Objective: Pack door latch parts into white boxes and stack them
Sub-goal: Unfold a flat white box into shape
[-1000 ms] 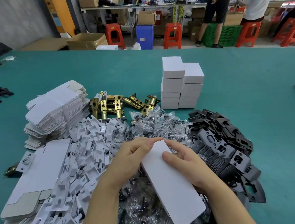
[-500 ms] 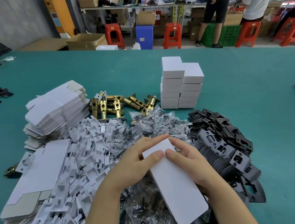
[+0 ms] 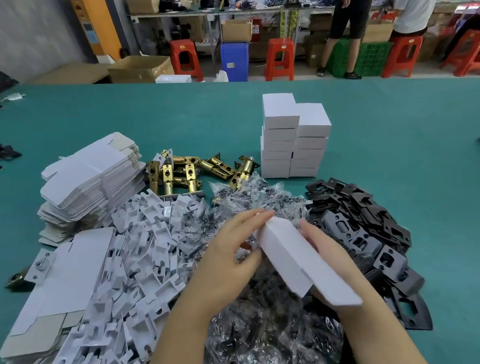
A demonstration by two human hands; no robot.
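A long white box (image 3: 299,260) sits between both hands, tilted on its edge above a heap of clear screw bags (image 3: 268,334). My left hand (image 3: 227,257) touches its far end with the fingertips. My right hand (image 3: 331,260) cradles it from the right and below. Behind them lie brass latch bolts (image 3: 186,171) and a stack of closed white boxes (image 3: 292,137). Black strike plates (image 3: 363,229) are piled to the right. White card inserts (image 3: 141,261) are heaped to the left.
Flat unfolded box blanks (image 3: 89,179) are stacked at the left, with more flat cartons (image 3: 60,279) nearer me. The green table (image 3: 402,146) stretches far right. Two people stand beyond the table's far edge, among red stools (image 3: 279,58) and cardboard cartons.
The box has turned from lying flat to tilted up on its edge, showing a side wall. My left hand's fingers have shifted to its far end; my right hand has slid underneath.
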